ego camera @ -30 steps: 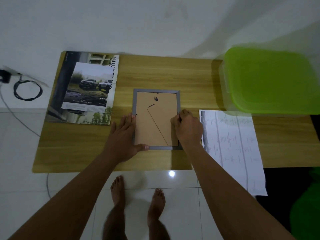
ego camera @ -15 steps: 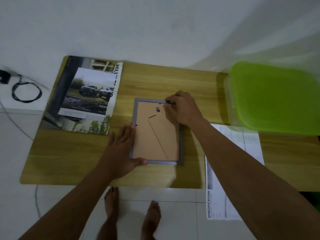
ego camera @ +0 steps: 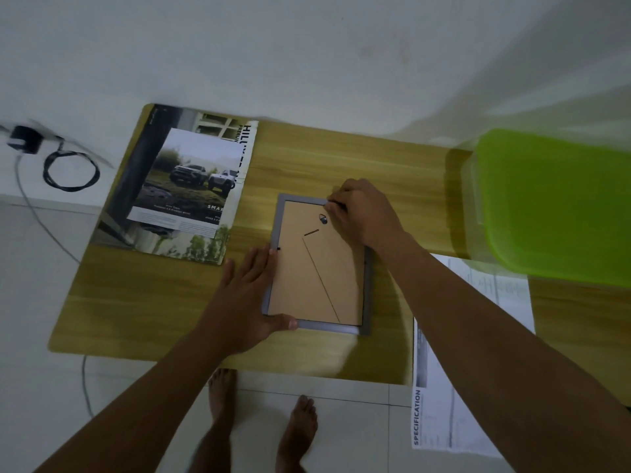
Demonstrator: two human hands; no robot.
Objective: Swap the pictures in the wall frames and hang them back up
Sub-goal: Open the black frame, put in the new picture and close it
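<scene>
Where the frame (ego camera: 367, 295) lies: face down near the middle of the wooden table (ego camera: 136, 302), grey rails around a brown backing board (ego camera: 317, 278), with a small metal hanger (ego camera: 323, 219) near its far edge.
Your left hand (ego camera: 246, 302): flat on the near-left corner of the frame, fingers straight along the left rail, thumb laid along the near rail; it presses and grips nothing.
Your right hand (ego camera: 365, 216): on the far-right corner, fingers curled, tips down at the far rail just right of the hanger. Whether they pinch something there you cannot tell, as the knuckles hide it.
Brochure (ego camera: 136, 206): on the far-left part of the table, left of the frame and apart from it, with a loose page (ego camera: 191, 175) showing two trucks on top.
Green box (ego camera: 560, 206): at the far right, its lid on, right of your right hand.
Printed sheet (ego camera: 478, 387): right of the frame under your right forearm, hanging over the near table edge, marked SPECIFICATION.
Cable (ego camera: 71, 172): coiled beside a black plug, left of the table.
Your bare feet (ego camera: 297, 431): on the tiled floor at the near edge.
</scene>
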